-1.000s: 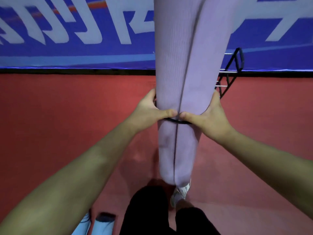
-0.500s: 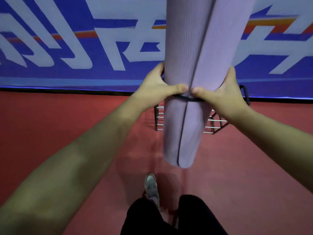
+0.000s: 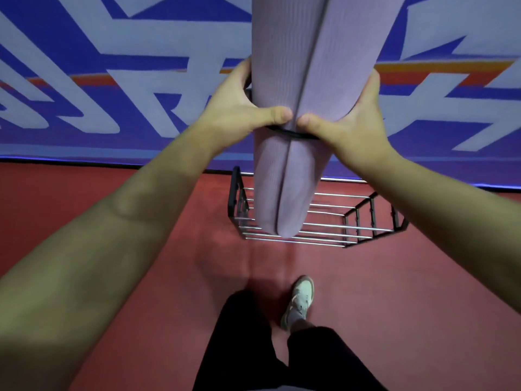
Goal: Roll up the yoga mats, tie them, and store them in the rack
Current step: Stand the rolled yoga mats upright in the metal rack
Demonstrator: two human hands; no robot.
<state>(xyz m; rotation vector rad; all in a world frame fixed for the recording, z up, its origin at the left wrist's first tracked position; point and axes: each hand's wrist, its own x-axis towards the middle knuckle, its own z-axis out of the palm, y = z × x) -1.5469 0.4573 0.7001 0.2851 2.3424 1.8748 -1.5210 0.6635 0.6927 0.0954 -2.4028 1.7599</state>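
A rolled lilac yoga mat (image 3: 304, 66) stands upright in the air in front of me, its top out of frame. A black band (image 3: 284, 133) circles it just under my thumbs. My left hand (image 3: 239, 108) grips the roll from the left and my right hand (image 3: 352, 119) grips it from the right, thumbs nearly meeting on the front seam. The mat's lower end (image 3: 282, 224) hangs over the black wire rack (image 3: 352, 218) on the floor; whether it touches the rack I cannot tell.
The rack stands on red floor (image 3: 112, 277) against a blue banner wall (image 3: 112, 80) with white lettering. My legs in dark trousers and one light shoe (image 3: 298, 301) are on the floor just short of the rack.
I have stepped closer to the rack, which now shows wider below the mat. Both hands keep their grip, and the mat's lower end now hangs over the rack's bars.
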